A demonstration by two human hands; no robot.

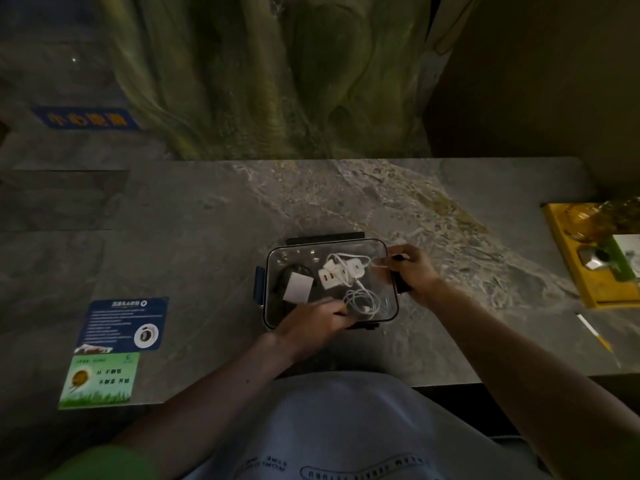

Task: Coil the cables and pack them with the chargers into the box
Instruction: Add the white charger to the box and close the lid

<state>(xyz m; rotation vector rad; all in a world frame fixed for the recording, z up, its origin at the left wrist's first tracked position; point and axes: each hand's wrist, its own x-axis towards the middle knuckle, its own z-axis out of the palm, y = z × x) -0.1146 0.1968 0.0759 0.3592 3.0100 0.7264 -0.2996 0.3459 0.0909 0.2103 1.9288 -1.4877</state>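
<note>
A clear plastic box with dark latches stands on the stone counter in front of me. Inside lie a white multi-port charger, a second white plug with a cable looped over it, a coiled white cable, a flat white square charger and a black cable. Reflections suggest a clear lid on top. My left hand is curled over the box's near edge by the front latch. My right hand grips the right side of the box at its black latch.
A blue card and a green card lie flat at the left. A yellow tray with small items sits at the right edge, a thin stick below it. A rock-like wall rises behind the counter.
</note>
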